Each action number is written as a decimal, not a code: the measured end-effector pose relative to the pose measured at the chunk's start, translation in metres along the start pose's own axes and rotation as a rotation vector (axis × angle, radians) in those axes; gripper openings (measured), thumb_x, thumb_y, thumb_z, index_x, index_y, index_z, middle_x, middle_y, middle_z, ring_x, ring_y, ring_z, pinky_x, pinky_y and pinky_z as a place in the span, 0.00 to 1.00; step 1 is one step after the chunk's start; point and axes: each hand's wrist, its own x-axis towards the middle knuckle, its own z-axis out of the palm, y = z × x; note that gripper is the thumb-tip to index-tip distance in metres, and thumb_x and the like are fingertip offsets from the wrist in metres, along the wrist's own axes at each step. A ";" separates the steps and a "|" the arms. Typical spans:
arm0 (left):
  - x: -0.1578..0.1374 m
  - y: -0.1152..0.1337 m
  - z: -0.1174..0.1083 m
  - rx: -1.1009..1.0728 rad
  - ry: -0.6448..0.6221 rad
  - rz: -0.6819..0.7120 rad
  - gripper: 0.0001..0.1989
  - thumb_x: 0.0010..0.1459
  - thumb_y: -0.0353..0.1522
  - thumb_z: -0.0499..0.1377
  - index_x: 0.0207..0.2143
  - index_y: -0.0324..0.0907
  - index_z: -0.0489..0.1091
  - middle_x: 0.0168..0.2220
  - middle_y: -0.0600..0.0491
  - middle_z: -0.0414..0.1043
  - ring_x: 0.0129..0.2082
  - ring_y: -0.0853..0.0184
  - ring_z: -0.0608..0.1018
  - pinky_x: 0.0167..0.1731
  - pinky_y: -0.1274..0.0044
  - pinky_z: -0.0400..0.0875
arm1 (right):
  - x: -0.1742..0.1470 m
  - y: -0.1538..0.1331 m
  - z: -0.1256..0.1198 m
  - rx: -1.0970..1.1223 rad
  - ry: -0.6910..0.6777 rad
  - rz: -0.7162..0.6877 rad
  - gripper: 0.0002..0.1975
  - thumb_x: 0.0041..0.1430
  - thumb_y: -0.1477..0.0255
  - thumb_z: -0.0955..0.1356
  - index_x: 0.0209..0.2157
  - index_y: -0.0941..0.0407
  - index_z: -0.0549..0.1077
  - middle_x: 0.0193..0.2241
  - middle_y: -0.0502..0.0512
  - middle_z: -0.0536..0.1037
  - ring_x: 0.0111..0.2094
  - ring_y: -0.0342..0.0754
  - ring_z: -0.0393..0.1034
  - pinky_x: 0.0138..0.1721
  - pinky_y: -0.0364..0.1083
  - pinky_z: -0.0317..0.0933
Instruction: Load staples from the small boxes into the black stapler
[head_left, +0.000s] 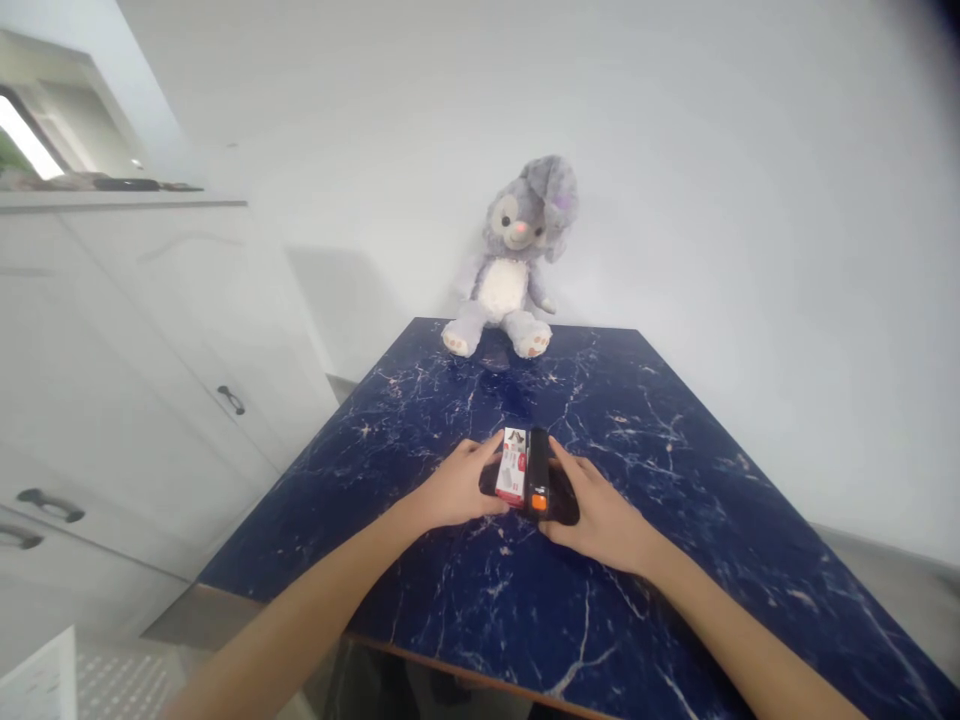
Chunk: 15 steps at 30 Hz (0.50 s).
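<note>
My left hand (461,487) is closed on a small white-and-red printed box (511,468) that looks like a box of staples. Its thumb and fingers press on the box's left side and near end. Right beside the box stands a black stapler (538,462) with an orange patch at its near end. My right hand (592,505) grips the stapler from the right, thumb and fingers at its two ends. Box and stapler are side by side, close together, over the middle of the blue marbled table (480,590). Dark patches show under both palms; whether they are shadow or an object, I cannot tell.
A grey plush toy (504,280) with a white belly sits at the table's far edge, leaning on the white wall. White cabinets (150,350) with dark handles stand to the left. The table's near edge (480,680) runs below my forearms.
</note>
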 end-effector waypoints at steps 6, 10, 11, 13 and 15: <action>0.003 -0.004 0.002 -0.005 0.023 0.024 0.52 0.46 0.38 0.70 0.69 0.49 0.47 0.61 0.48 0.66 0.65 0.51 0.58 0.60 0.61 0.57 | 0.002 -0.002 -0.003 0.002 0.020 -0.040 0.54 0.49 0.67 0.70 0.71 0.50 0.37 0.58 0.60 0.67 0.60 0.60 0.59 0.56 0.57 0.59; 0.031 -0.002 0.013 0.023 0.015 0.086 0.51 0.45 0.41 0.71 0.68 0.47 0.51 0.59 0.48 0.70 0.65 0.50 0.58 0.62 0.60 0.53 | 0.006 0.009 -0.019 -0.028 0.040 -0.050 0.53 0.48 0.69 0.69 0.70 0.53 0.39 0.51 0.59 0.73 0.54 0.59 0.64 0.54 0.56 0.59; 0.043 0.001 0.018 0.035 0.014 0.094 0.52 0.44 0.42 0.71 0.68 0.46 0.51 0.58 0.47 0.70 0.66 0.50 0.57 0.62 0.60 0.52 | 0.007 0.015 -0.025 -0.045 0.055 -0.050 0.52 0.48 0.70 0.69 0.70 0.53 0.41 0.50 0.58 0.74 0.53 0.58 0.65 0.54 0.56 0.58; 0.073 0.010 0.033 0.072 0.021 0.077 0.54 0.42 0.43 0.71 0.68 0.42 0.50 0.58 0.44 0.70 0.67 0.48 0.54 0.63 0.59 0.51 | 0.009 0.034 -0.039 -0.085 0.083 -0.037 0.48 0.47 0.72 0.67 0.69 0.53 0.46 0.49 0.57 0.76 0.51 0.57 0.68 0.57 0.57 0.55; 0.108 0.022 0.053 0.102 0.036 0.052 0.56 0.41 0.44 0.72 0.68 0.39 0.49 0.59 0.40 0.68 0.68 0.45 0.51 0.63 0.57 0.50 | 0.009 0.059 -0.052 -0.127 0.123 0.041 0.44 0.47 0.73 0.66 0.68 0.54 0.52 0.50 0.57 0.76 0.53 0.58 0.67 0.59 0.58 0.52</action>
